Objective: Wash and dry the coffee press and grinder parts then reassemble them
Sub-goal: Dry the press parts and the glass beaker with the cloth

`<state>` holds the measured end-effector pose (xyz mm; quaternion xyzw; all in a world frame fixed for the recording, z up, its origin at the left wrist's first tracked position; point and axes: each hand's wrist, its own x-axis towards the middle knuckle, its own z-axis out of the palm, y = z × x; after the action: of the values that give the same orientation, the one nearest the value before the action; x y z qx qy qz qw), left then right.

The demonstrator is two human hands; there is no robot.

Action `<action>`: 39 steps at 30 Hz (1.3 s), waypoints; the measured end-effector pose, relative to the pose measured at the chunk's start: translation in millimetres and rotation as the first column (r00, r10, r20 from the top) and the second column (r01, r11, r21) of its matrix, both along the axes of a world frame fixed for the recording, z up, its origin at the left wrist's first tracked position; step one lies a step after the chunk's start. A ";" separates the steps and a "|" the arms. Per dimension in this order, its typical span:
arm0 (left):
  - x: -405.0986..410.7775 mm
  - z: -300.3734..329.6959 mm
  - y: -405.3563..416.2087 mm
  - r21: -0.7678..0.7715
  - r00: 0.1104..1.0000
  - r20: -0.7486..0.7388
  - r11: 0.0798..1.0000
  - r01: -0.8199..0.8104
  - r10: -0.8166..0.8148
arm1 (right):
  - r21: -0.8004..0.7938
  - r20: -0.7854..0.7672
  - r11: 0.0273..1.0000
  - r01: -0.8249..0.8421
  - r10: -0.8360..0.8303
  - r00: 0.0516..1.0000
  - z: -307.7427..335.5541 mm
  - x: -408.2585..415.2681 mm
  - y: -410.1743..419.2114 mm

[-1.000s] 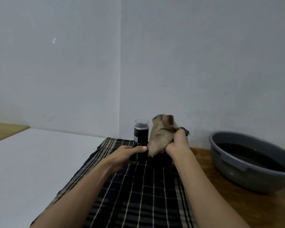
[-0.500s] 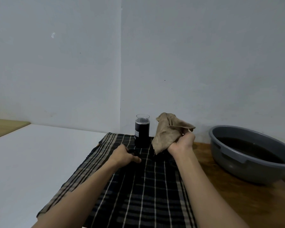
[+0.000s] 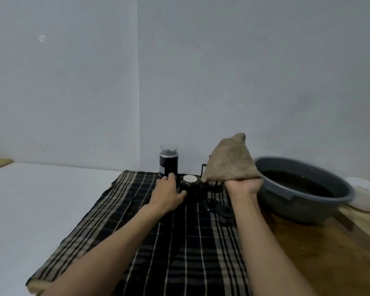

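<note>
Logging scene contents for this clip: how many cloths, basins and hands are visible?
Cloths: 2, plaid cloth and beige rag
Basins: 1, grey basin
Hands: 2, left hand and right hand
Total: 5

A dark woven plaid cloth [image 3: 179, 242] covers the bench [image 3: 329, 253], whose right side is bare brown wood. The rag [image 3: 229, 165] is coarse, matt tan fabric. The basin [image 3: 303, 189] is smooth grey plastic. The jar [image 3: 168, 161] has a clear, glossy top.

2 hands [image 3: 168, 194], 1 basin [image 3: 291, 201], 2 cloths [image 3: 230, 165]
</note>
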<state>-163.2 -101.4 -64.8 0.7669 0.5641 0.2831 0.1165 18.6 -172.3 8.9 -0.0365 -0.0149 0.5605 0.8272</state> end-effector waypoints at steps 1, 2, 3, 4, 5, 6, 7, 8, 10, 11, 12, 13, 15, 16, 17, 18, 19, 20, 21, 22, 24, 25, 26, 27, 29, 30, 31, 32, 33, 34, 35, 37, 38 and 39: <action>5.2 -1.1 2.5 -0.029 1.000 0.002 1.000 -0.003 0.003 | 0.006 0.012 1.000 -0.009 0.009 1.000 1.2 1.2 0.7; 10.6 -2.6 6.4 -0.059 1.000 0.012 0.998 -0.010 0.011 | 0.000 0.037 1.000 -0.020 0.020 0.999 0.8 2.4 1.9; 16.4 -3.3 10.1 -0.085 0.999 0.031 0.996 -0.018 0.021 | -0.008 0.061 1.000 -0.030 0.030 0.998 0.3 3.4 2.3; 21.7 -4.2 13.3 -0.110 0.998 0.052 0.994 -0.026 0.032 | -0.011 0.071 0.999 -0.033 0.034 0.997 -1.0 4.9 2.6; 26.7 -5.3 15.7 -0.132 0.997 0.068 0.991 -0.029 0.038 | -0.001 0.071 1.000 -0.025 0.026 0.997 -0.8 6.1 1.1; 32.4 -5.9 18.8 -0.150 0.996 0.078 0.988 -0.024 0.036 | 0.008 0.066 1.000 -0.014 0.014 0.998 0.0 9.5 0.7; 37.2 -8.1 22.8 -0.177 0.996 0.085 0.984 -0.015 0.031 | 0.015 0.069 1.000 -0.004 0.003 0.998 0.0 13.5 0.7; 40.9 -10.5 25.3 -0.194 0.995 0.094 0.981 -0.006 0.025 | 0.015 0.083 1.000 -0.002 0.000 0.997 -1.8 18.0 0.2; 46.5 -15.8 35.3 -0.209 0.992 0.129 0.978 0.022 0.005 | 0.006 0.132 1.000 -0.007 0.006 0.991 -6.4 26.3 1.2; 48.3 -17.3 40.6 -0.202 0.988 0.154 0.979 0.030 0.001 | -0.002 0.161 1.000 -0.014 0.014 0.987 -8.2 29.0 1.2; 49.7 -17.9 47.2 -0.189 0.981 0.193 0.982 0.028 0.009 | -0.003 0.185 1.000 -0.023 0.023 0.982 -10.1 32.0 1.7; 48.8 -16.4 50.6 -0.185 0.965 0.258 0.983 0.007 0.042 | 0.000 0.202 1.000 -0.030 0.029 0.979 -10.9 32.8 0.8; 46.6 -5.4 54.4 -0.262 0.866 0.480 0.965 -0.013 0.142 | 0.004 0.242 1.000 -0.029 0.027 0.970 -11.9 37.2 2.5; 43.8 2.7 54.3 -0.333 0.752 0.631 0.942 0.041 0.191 | 0.005 0.262 1.000 -0.028 0.026 0.965 -12.5 37.5 3.3; 41.0 11.7 52.9 -0.390 0.601 0.765 0.909 0.146 0.232 | 0.018 0.278 0.999 -0.032 0.026 0.960 -12.0 37.5 4.3; 36.4 22.6 49.0 -0.393 0.444 0.862 0.878 0.273 0.247 | 0.025 0.294 0.999 -0.035 0.026 0.955 -11.9 36.6 7.2; 31.8 32.7 44.0 -0.363 0.320 0.914 0.855 0.370 0.250 | 0.037 0.328 0.998 -0.043 0.029 0.944 -11.2 34.2 7.4; 26.1 42.1 38.6 -0.329 0.230 0.940 0.843 0.426 0.251 | 0.047 0.395 0.998 -0.046 0.024 0.918 -11.0 28.3 7.7; 21.4 49.5 35.3 -0.302 0.170 0.953 0.832 0.466 0.251 | 0.064 0.495 0.997 -0.053 0.014 0.869 -8.6 19.7 6.7; 20.3 54.8 32.7 -0.286 0.140 0.958 0.816 0.502 0.250 | 0.085 0.643 0.995 -0.047 -0.019 0.765 -6.3 13.1 3.6; 17.5 63.4 25.5 -0.280 0.165 0.960 0.786 0.552 0.226 | 0.119 0.962 0.988 -0.095 -0.091 0.256 -2.4 -6.8 -1.5; 16.8 65.3 23.1 -0.280 0.191 0.960 0.771 0.571 0.207 | 0.089 0.991 0.987 -0.134 -0.102 -0.090 -1.4 -15.5 -4.1; 15.4 67.4 21.6 -0.275 0.209 0.960 0.764 0.584 0.185 | 0.052 0.922 0.991 -0.121 -0.095 -0.376 -2.9 -21.2 -2.2; 13.6 67.8 22.8 -0.276 0.220 0.959 0.764 0.584 0.178 | 0.019 0.819 0.998 -0.068 -0.055 -0.571 -2.3 -23.4 0.4; 12.2 71.6 19.9 -0.321 0.310 0.935 0.783 0.532 0.172 | -0.019 0.696 0.999 -0.027 -0.006 -0.718 0.7 -20.9 5.6; 13.4 74.4 16.6 -0.353 0.399 0.903 0.803 0.480 0.159 | -0.021 0.628 0.999 -0.047 -0.024 -0.778 4.7 -19.6 6.9; 15.7 77.8 13.4 -0.370 0.495 0.858 0.835 0.409 0.137 | -0.010 0.544 0.997 -0.080 -0.062 -0.837 6.1 -18.8 8.8; 19.2 82.6 10.6 -0.357 0.584 0.805 0.873 0.333 0.106 | 0.003 0.468 0.994 -0.106 -0.095 -0.879 5.0 -18.1 12.8; 21.1 87.1 8.3 -0.324 0.647 0.759 0.905 0.276 0.075 | -0.027 0.460 0.994 -0.105 -0.081 -0.884 2.4 -18.5 15.9; 22.5 90.6 5.9 -0.297 0.665 0.744 0.920 0.256 0.055 | -0.044 0.515 0.993 -0.110 -0.072 -0.854 0.3 -19.5 17.3; 25.0 92.1 4.9 -0.286 0.651 0.757 0.922 0.261 0.050 | -0.066 0.605 0.992 -0.103 -0.042 -0.795 -1.1 -19.4 20.4; 26.5 90.5 2.5 -0.283 0.591 0.803 0.922 0.264 0.077 | -0.120 0.819 0.986 -0.116 0.032 -0.572 -0.7 -20.5 21.5; 27.4 85.7 3.9 -0.248 0.548 0.833 0.934 0.256 0.071 | -0.158 0.916 0.976 -0.149 0.088 -0.392 2.4 -20.4 21.0; 28.2 78.2 6.1 -0.171 0.508 0.861 0.952 0.254 0.019 | -0.178 0.975 0.963 -0.200 0.145 -0.169 3.9 -19.3 22.5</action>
<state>-135.0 -95.3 13.4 0.5407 0.4131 0.5331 0.5029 -0.6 -149.8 12.8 -0.4283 -0.6473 0.4442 0.4474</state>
